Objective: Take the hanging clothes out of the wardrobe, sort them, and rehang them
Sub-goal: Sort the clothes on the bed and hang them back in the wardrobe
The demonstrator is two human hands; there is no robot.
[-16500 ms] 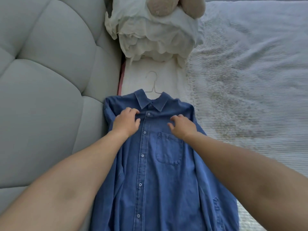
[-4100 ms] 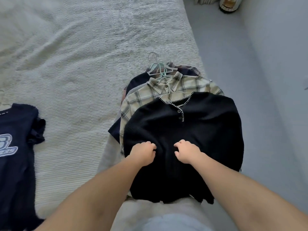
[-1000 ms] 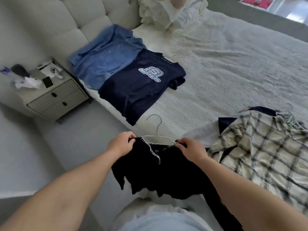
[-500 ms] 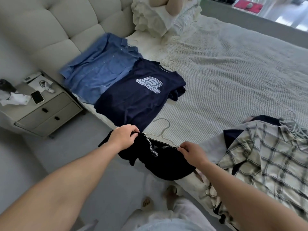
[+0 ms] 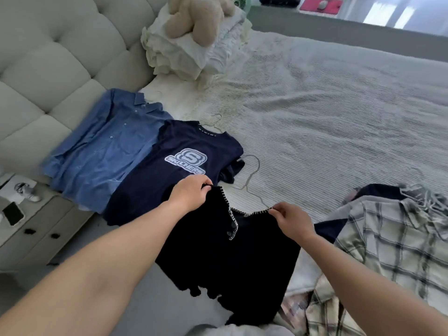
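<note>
Black top (image 5: 232, 260) hangs over the bed's (image 5: 339, 132) edge, pinched at its shoulders by my left hand (image 5: 190, 194) and right hand (image 5: 292, 220); I judge sorting midway: two shirts laid out, pile (image 5: 392, 241) waiting, nothing rehung.

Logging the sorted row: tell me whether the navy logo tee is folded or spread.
Spread: the navy tee lies flat on the bed, logo up, overlapping the denim shirt.

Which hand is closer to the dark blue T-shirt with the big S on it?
Left. The left hand is right at the T-shirt's lower edge, holding the black top. The right hand is farther right, apart from it.
</note>
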